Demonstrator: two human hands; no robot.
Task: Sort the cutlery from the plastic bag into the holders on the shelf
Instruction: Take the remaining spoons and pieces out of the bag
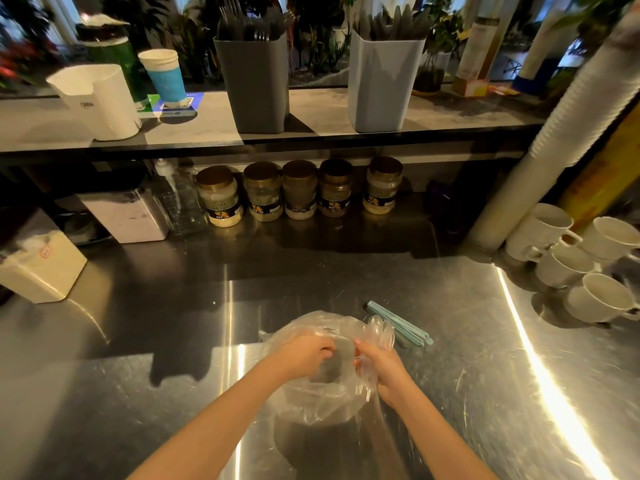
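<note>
right hand (388, 375) is grasping a bundle of clear spoons (379, 332) at the mouth of the plastic bag (311, 407), which is lying on the desk (138, 393). left hand (304, 355) is curling inside it, grasp not discernible. dark holder (256, 84) and pale holder (381, 84) are standing stocked on the shelf (194, 129); this bundle is awaiting placement.

no legible text, small blurred logo on white container (100, 102), jar labels (224, 213) too blurred to read
</note>
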